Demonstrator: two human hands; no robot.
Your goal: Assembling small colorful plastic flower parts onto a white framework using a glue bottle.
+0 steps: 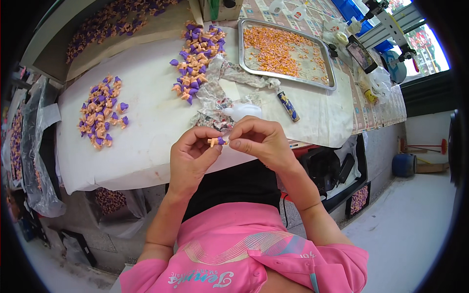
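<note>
Between the thumb and fingers of my left hand (189, 154) is a small plastic figurine (214, 141), peach-coloured with a purple part, held sideways over the table's front edge. The fingertips of my right hand (264, 144) are pinched together right at its purple end. Whatever they grip there is tiny, with a hint of orange, and too small to make out. Just beyond my hands a white plastic bottle (244, 111) lies on crumpled, stained cloth (215, 93). Similar figurines form a pile (100, 112) at the left and another pile (198, 58) farther back.
A metal tray (288, 76) of small orange and pink pieces sits at the back right. Near it lies a dark blue printed tube (288, 106). A phone (361, 54) hangs on a metal stand at the far right. More figurines fill the shelf box (117, 24) behind.
</note>
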